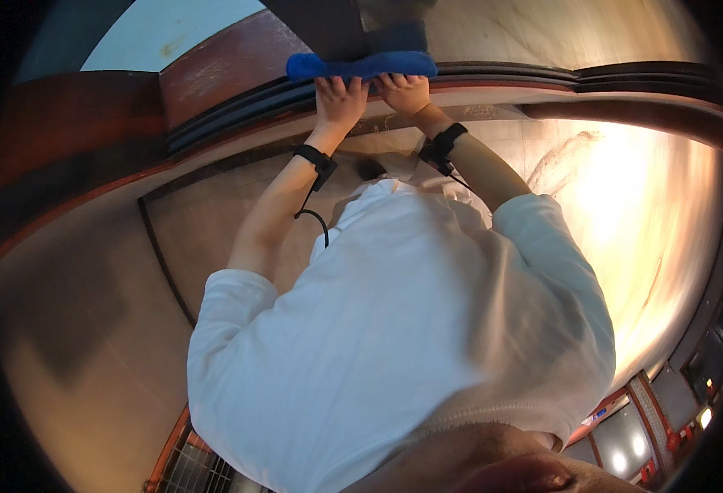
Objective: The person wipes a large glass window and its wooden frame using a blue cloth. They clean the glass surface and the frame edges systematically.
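Observation:
A blue cloth (364, 65) lies spread sideways along the foot of a dark glossy panel (324, 28), just above a ledge with black parallel strips (503, 73). On the left part of its lower edge are the fingers of my left hand (340, 103). My right hand (403, 95) is at the right part, close beside the left. Both sets of fingertips press into the cloth or curl over it; its far side and the thumbs are mostly hidden. Each forearm wears a black strap with a small device (324, 172) and a thin cable.
Below the ledge spreads a smooth tan floor (96, 296) with a dark seam, brightly lit at the right. A reddish-brown panel (232, 58) stands at the upper left. A dark metal grating (192, 465) shows at the lower left. Shiny fittings and lights lie at the lower right.

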A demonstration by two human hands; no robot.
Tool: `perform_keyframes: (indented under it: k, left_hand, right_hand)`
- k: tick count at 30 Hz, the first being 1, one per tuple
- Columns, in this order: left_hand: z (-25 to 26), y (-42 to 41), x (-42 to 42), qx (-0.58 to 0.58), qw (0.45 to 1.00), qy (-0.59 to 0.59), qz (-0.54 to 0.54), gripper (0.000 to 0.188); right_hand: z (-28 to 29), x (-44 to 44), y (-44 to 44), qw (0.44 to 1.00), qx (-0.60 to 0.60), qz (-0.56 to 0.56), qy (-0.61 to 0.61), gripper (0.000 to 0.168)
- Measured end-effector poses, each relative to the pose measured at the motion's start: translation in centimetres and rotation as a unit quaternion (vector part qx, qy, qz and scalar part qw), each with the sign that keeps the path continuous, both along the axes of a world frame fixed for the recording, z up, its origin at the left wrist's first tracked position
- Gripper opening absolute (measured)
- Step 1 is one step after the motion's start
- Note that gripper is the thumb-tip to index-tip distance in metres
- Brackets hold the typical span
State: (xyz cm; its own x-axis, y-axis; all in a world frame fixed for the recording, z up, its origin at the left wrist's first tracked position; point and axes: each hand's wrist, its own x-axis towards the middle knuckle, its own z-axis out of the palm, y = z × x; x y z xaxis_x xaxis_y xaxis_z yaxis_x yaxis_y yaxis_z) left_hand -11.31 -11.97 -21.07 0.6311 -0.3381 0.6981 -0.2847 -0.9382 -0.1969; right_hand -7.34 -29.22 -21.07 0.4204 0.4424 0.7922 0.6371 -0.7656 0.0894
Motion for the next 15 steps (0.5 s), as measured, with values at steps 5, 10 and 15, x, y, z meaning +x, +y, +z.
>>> perform_keyframes:
  k: [5,10,15]
  left_hand:
    - [-2.7,0.0,-1.1,-0.048,0.998,-0.014,0.028,0.072]
    - [3.7,0.6,-3.9,-0.123,0.992,0.017,-0.023,0.070]
    - [9.8,3.1,-3.1,-0.166,0.982,0.073,-0.052,0.049]
  right_hand:
    - [-2.2,-0.8,0.3,1.000,-0.003,0.008,0.027,0.036]
    - [-2.5,-1.6,-0.3,0.995,-0.018,0.015,0.101,0.046]
    - [2.1,-3.7,-1.1,0.983,-0.023,0.022,0.183,0.049]
